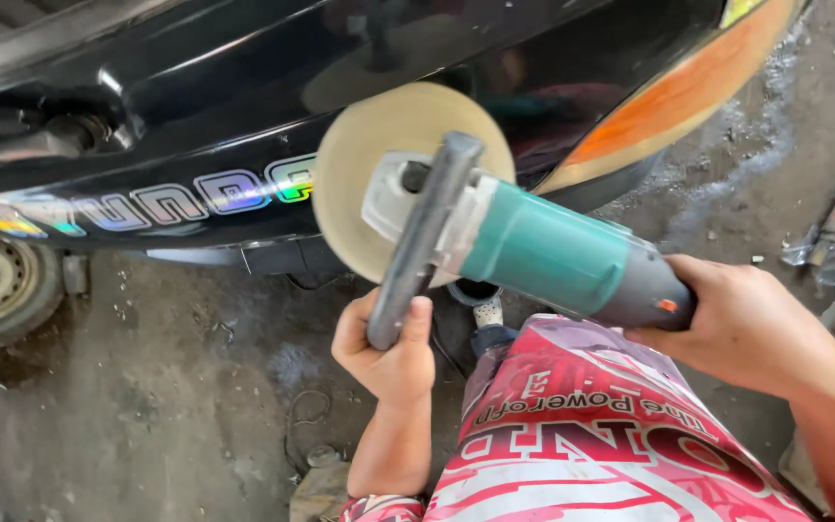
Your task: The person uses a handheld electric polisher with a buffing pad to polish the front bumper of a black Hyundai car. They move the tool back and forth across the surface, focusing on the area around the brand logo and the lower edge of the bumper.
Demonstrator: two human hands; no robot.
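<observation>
Head view: polisher [543,246] handle inside left fingers [417,324].

The polisher [543,253] has a teal-green body, a grey back end with a small orange switch, and a dark grey side handle. Its round pad [379,155] is pale cream-yellow. Just behind the polisher is a shiny black panel [195,87] — it has rainbow-shine letters. Right of the polisher, the panel has an orange stripe [688,92]. Below the polisher lies pink-and-white printed cloth [591,435].
</observation>
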